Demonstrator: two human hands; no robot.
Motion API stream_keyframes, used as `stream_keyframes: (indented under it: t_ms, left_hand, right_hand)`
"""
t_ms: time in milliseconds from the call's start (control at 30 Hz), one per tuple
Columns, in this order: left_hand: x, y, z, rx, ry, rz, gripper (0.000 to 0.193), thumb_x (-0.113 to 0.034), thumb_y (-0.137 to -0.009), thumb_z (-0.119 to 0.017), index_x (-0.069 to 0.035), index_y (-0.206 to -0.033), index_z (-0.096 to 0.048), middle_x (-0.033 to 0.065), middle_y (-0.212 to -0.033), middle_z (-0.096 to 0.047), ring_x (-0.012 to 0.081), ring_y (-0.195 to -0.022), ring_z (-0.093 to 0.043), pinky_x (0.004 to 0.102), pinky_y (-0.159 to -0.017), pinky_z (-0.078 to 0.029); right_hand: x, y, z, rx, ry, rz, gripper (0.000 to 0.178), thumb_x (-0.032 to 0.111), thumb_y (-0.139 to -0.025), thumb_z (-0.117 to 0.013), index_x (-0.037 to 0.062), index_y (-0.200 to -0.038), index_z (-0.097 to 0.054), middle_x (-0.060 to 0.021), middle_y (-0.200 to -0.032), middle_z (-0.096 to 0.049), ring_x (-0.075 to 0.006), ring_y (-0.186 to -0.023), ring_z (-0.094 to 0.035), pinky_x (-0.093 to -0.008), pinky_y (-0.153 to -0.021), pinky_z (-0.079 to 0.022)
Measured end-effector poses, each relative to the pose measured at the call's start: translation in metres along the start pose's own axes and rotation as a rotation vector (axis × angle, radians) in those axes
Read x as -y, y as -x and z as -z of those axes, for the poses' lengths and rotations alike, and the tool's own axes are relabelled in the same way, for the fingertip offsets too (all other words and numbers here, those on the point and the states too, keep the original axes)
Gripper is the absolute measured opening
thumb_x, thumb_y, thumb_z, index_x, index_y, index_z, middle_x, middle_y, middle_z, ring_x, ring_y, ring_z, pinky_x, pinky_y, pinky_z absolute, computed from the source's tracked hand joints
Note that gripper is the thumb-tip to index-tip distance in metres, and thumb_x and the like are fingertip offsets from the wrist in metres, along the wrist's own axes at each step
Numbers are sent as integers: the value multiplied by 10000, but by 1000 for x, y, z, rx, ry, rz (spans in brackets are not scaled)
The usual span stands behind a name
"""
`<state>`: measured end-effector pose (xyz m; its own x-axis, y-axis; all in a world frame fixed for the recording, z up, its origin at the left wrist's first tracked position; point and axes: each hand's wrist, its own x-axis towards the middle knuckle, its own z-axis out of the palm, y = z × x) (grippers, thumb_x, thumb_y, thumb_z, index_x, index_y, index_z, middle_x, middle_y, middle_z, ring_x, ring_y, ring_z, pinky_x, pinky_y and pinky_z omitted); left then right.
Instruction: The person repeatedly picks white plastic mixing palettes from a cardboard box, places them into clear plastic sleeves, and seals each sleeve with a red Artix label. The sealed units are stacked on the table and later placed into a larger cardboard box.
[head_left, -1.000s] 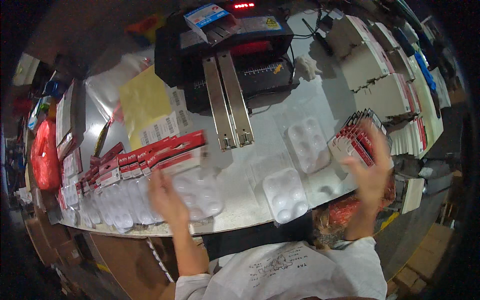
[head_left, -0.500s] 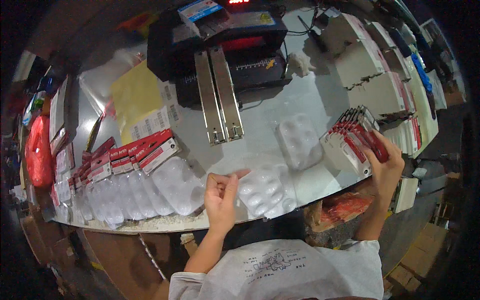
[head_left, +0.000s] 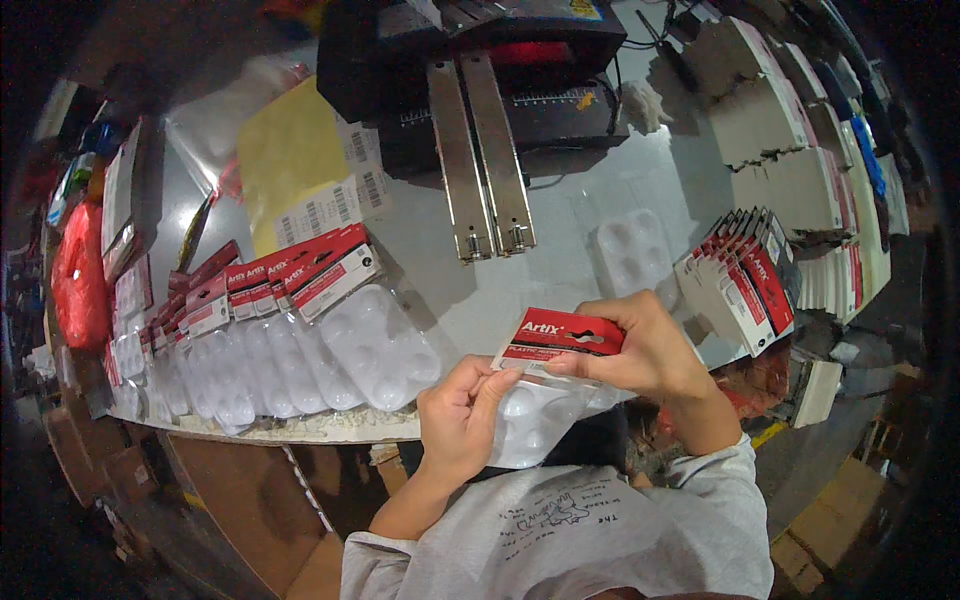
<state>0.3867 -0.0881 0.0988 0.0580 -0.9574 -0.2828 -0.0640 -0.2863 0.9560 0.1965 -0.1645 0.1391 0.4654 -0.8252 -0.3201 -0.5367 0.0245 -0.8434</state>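
Low in the frame, just above the person's grey shirt, both bare hands meet over the near edge of a metal worktable (head_left: 600, 190). The left hand (head_left: 462, 420) is closed in a narrow pinch on the left edge of a bagged white plastic palette tray (head_left: 535, 425), fingers curled and thumb on top. The right hand (head_left: 650, 350) grips a folded red header card (head_left: 562, 335) at the top of that tray, thumb underneath and fingers over the card's right end. Card and tray are held in the air at centre bottom, not resting on the table.

The step appears to be seating the card over the mouth of the bag. To do it well, the card should probably sit square and centred across the bag's top, with both flaps straddling the plastic, while the left hand keeps the tray from sliding out of line.

To the left, at mid-height, a fanned row of finished packs (head_left: 290, 340) lies overlapping on the table, red cards upward and white trays toward the near edge. At centre right, one bare palette tray (head_left: 632, 250) lies flat. Just right of it stands a stack of unused header cards (head_left: 745, 275), leaning on edge.

Farther back, at upper centre, a dark machine (head_left: 520, 70) with two long metal rails (head_left: 480, 160) reaches toward the person. A yellow sheet (head_left: 285, 165) lies upper left, and stacks of pale cartons (head_left: 770, 130) fill the upper right.
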Motion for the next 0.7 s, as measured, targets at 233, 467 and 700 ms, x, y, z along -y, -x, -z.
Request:
stream_keyframes:
  t_ms: [233,467,700]
  left_hand:
    - [-1,-1,-2,-126,-106,-75,178,-155,-869,-594,17,-843,-632,-4,-617,-582,43,-565,-450,212,-508,-369]
    - [16,-12,3,-276,99,-35,228,-155,-892,-559,61,-874,-629,21,-721,-599,62,-670,-473,210,-596,-379]
    - [14,-6,5,-288,109,-26,235,-159,-916,-507,37,-810,-583,-2,-694,-538,55,-659,-420,204,-607,-356]
  right_hand:
    - [-11,-4,12,11,47,89,339,331,-690,-749,38,-835,-660,-132,-680,-619,-159,-607,-600,-299,-561,-454]
    - [-32,5,0,98,-440,-290,217,204,-779,-691,-6,-835,-686,-71,-725,-654,-99,-617,-588,-246,-563,-479]
    - [-35,9,-15,69,-677,-216,186,156,-835,-623,-28,-831,-646,-62,-710,-629,-94,-596,-567,-225,-537,-457]
